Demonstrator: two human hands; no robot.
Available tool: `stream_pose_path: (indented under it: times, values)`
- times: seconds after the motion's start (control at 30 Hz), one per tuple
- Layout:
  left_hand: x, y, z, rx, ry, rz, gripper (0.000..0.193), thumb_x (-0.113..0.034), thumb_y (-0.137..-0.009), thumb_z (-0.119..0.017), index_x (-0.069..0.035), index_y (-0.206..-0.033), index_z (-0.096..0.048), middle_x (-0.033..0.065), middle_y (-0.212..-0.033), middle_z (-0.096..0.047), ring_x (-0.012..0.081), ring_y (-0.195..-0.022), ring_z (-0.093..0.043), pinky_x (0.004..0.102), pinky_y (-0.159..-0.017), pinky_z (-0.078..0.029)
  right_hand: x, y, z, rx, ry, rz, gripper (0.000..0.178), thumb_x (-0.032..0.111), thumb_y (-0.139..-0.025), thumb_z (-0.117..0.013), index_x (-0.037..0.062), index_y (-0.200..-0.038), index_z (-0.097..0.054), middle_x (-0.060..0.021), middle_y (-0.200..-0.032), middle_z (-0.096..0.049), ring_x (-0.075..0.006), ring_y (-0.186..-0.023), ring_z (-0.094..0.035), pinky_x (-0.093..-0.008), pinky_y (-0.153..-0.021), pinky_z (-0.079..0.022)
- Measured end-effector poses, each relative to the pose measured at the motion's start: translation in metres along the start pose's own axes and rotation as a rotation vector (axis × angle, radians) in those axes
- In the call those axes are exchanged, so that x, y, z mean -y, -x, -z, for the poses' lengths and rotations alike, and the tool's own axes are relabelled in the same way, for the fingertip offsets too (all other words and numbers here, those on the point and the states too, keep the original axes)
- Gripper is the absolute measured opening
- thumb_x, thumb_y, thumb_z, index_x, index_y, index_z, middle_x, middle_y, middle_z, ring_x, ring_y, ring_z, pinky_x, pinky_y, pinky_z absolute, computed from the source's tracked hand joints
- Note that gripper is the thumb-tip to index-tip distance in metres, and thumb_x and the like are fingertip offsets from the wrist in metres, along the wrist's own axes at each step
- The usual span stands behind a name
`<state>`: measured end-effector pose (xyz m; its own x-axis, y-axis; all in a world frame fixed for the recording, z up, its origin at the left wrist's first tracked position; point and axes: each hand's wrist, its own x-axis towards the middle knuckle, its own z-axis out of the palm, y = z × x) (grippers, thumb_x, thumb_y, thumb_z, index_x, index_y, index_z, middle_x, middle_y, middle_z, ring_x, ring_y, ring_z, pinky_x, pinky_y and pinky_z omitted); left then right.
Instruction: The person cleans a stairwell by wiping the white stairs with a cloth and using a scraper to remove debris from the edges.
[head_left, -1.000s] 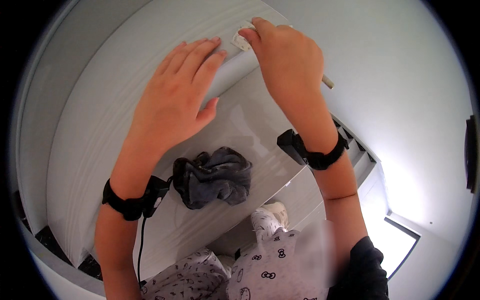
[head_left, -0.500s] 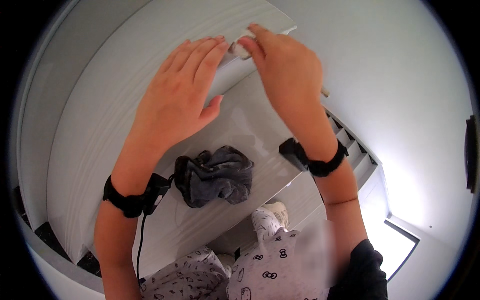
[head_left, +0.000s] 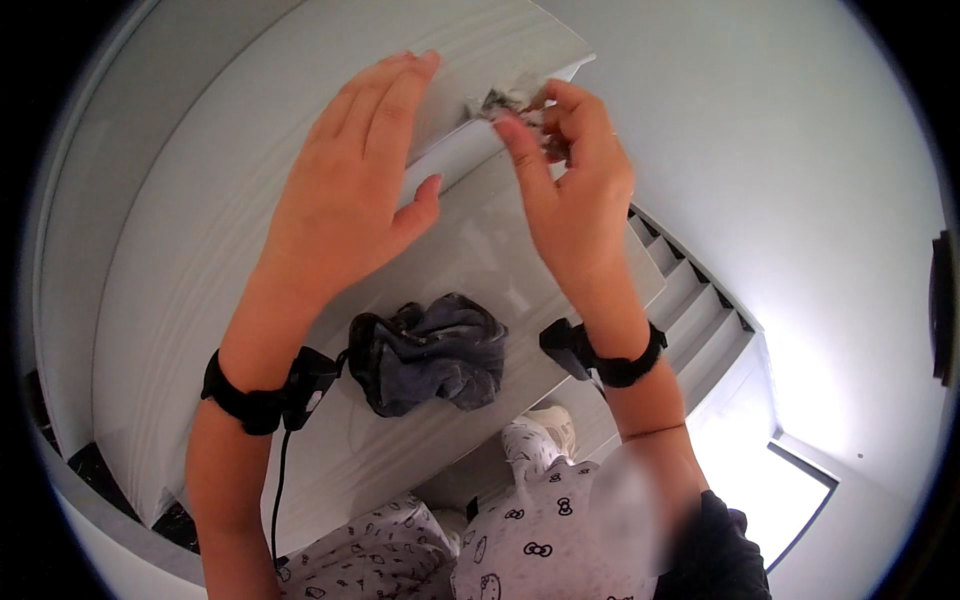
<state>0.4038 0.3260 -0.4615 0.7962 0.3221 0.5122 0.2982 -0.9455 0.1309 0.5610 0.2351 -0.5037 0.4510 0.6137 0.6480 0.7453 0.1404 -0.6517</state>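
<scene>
My left hand (head_left: pixel 345 190) is stretched out over the pale, glossy stair tread (head_left: pixel 250 110), fingers extended and thumb apart, with nothing in it. Whether its palm presses on the stone cannot be seen. At the tread's front edge, my right hand (head_left: pixel 580 185) has its thumb and curled fingers closed on a crumpled white and grey wad (head_left: pixel 505 103). The wad looks like tissue or thin cloth, smeared by motion, and part of it is hidden by the fingers. A rumpled dark grey cloth (head_left: pixel 435 355) lies on the step below, nearer to me, untouched.
Pale steps (head_left: pixel 700 310) go down at the right beside a white wall (head_left: pixel 780 170). A curved grey wall (head_left: pixel 110 120) borders the treads at the left. Black bands with small devices (head_left: pixel 305 390) sit on both wrists, a cable hanging from the left one. My shoe (head_left: pixel 555 425) stands lower down.
My right hand has drawn back slightly toward me and turned, showing more of the wad. My left hand has shifted a little to the left. The dark cloth stays put.
</scene>
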Motion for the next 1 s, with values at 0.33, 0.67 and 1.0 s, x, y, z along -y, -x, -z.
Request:
stream_pose_path:
  times: [0.33,0.67,1.0]
  values:
    - [0.004,0.001,0.0,-0.005,0.035,0.008,0.074,-0.003,-0.067,-0.068,-0.002,-0.134,-0.038,0.0188,-0.126,-0.049,0.0346,-0.119,-0.047,0.041,-0.1,-0.04,0.027,0.015,-0.008,0.232,0.233,0.087,0.029,0.018,-0.086,-0.063,0.0068,-0.112,-0.06,-0.0084,-0.081,-0.065,-0.0268,-0.064,-0.062,-0.0356,-0.054,-0.047]
    - [0.002,0.002,-0.001,0.006,0.028,0.002,0.074,-0.006,-0.068,-0.068,-0.003,-0.135,-0.038,0.0174,-0.126,-0.05,0.0328,-0.121,-0.046,0.0407,-0.102,-0.039,0.032,0.005,-0.005,0.278,0.408,0.106,0.025,0.025,-0.09,-0.056,0.0048,-0.104,-0.059,-0.0112,-0.072,-0.063,-0.0295,-0.061,-0.063,-0.0403,-0.051,-0.048]
    - [0.001,0.003,0.001,0.016,0.028,-0.002,0.073,-0.005,-0.066,-0.069,-0.001,-0.132,-0.039,0.0163,-0.129,-0.049,0.0332,-0.121,-0.047,0.0401,-0.102,-0.039,0.032,0.0,-0.002,0.248,0.4,0.09,0.017,0.023,-0.09,-0.054,0.006,-0.09,-0.057,-0.0113,-0.068,-0.063,-0.0293,-0.061,-0.065,-0.0393,-0.053,-0.05]
